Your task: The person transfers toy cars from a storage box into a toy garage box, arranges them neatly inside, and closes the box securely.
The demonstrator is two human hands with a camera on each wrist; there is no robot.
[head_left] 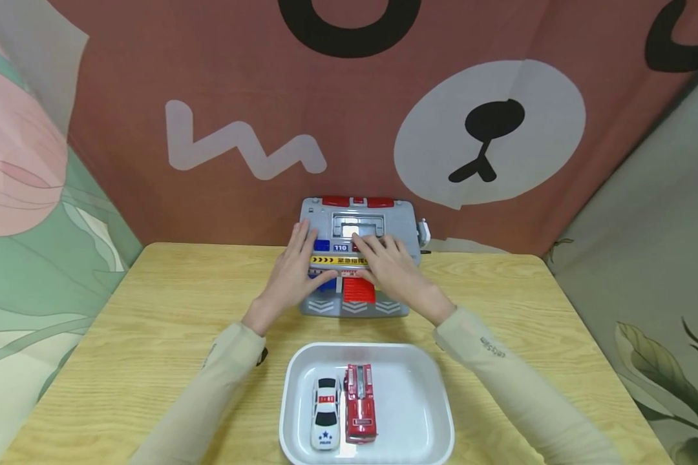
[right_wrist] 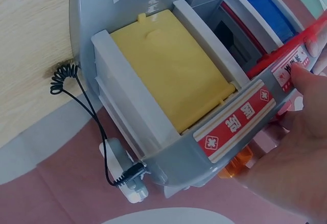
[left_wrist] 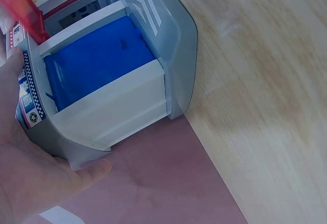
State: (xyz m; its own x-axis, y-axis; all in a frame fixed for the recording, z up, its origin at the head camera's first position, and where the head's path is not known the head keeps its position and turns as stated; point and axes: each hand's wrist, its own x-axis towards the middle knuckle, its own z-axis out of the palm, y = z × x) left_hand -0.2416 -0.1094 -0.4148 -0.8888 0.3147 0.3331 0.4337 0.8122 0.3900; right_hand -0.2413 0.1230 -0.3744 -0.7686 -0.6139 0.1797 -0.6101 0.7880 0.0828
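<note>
A grey toy rescue station (head_left: 320, 223) stands at the back of the table, with vehicle bays along its front. My left hand (head_left: 291, 274) rests on the left part of its roof, fingers extended and thumb along the front edge. Over the middle of the roof lies my right hand (head_left: 394, 266), its thumb on the sign above the centre bay. The red door (head_left: 359, 290) of that bay is swung up and outward, showing a dark interior. On either side, the blue door (left_wrist: 99, 63) and the yellow door (right_wrist: 171, 68) are down.
A white tray (head_left: 410, 352) in front of the station holds a white toy police car (head_left: 326, 423) and a red toy fire engine (head_left: 360, 403). A white handset (right_wrist: 122, 168) on a coiled black cord hangs at the station's side. Behind it is a printed curtain (head_left: 238, 206).
</note>
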